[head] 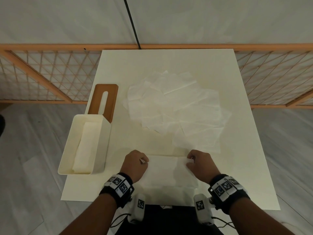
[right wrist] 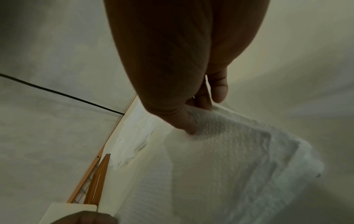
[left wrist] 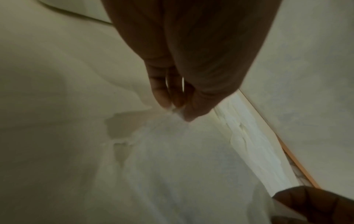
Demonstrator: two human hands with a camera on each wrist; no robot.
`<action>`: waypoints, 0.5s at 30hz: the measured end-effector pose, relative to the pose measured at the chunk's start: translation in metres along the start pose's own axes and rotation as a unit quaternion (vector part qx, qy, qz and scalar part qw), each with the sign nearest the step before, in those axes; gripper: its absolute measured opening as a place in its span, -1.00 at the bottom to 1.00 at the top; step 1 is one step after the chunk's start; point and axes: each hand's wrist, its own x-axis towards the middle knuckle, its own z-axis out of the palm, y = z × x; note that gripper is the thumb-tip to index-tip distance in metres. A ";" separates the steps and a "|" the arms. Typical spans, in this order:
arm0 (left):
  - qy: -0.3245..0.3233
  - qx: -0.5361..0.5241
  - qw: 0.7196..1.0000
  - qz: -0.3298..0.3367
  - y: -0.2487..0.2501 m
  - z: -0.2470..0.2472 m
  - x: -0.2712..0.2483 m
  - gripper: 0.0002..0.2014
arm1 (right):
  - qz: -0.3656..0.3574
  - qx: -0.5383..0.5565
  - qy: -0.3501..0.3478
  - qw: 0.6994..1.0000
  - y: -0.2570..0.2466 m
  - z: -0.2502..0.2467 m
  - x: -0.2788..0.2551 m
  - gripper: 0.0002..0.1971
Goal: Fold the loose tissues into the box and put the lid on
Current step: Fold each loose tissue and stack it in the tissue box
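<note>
Though blurred, hands (head: 168, 164) pinching tissue (head: 166, 173).

a staged recording corner: white backdrop sheet (head: 203, 19), wooden lattice fence (head: 42, 73), small white table (head: 250, 150), grey plank floor (head: 30, 158).

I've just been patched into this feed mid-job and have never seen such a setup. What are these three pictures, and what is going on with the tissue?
There is no robot here: a person works with bare hands, wearing marker bands and small cameras on the wrists. The wide picture comes from a head camera looking down at the white table. The other two look along each hand from the wrist.

The left hand and right hand each pinch a far corner of one tissue spread at the near edge. The right wrist view shows thumb and fingers gripping it.

Farther back lies a pile of loose tissues. At the left stands the open cream box, with folded tissues inside, and behind it the brown slotted lid, not yet on.
</note>
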 end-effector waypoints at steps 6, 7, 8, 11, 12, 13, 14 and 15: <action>0.087 -0.056 0.989 -0.104 0.031 -0.033 0.059 -0.87 | -0.035 0.018 0.053 0.998 -0.009 -0.018 0.005 -0.77; 0.097 -0.075 0.983 -0.138 0.037 -0.036 0.074 -0.82 | -0.040 0.020 0.056 0.997 -0.011 -0.023 0.007 -0.79; 0.102 -0.093 0.976 -0.170 0.043 -0.039 0.088 -0.76 | -0.044 0.025 0.058 0.997 -0.013 -0.027 0.008 -0.80; 0.085 -0.131 0.960 -0.234 0.055 -0.043 0.121 -0.59 | -0.049 0.059 0.061 0.995 -0.018 -0.037 0.010 -0.83; 0.077 -0.133 0.957 -0.246 0.059 -0.043 0.128 -0.57 | -0.048 0.071 0.061 0.995 -0.019 -0.040 0.010 -0.84; 0.069 -0.132 0.955 -0.257 0.059 -0.042 0.135 -0.57 | -0.046 0.081 0.058 0.994 -0.018 -0.043 0.010 -0.85; 0.063 -0.134 0.952 -0.268 0.057 -0.041 0.141 -0.57 | -0.044 0.088 0.055 0.994 -0.018 -0.046 0.010 -0.86; 0.056 -0.131 0.952 -0.270 0.053 -0.039 0.147 -0.57 | -0.042 0.094 0.054 0.993 -0.016 -0.049 0.011 -0.86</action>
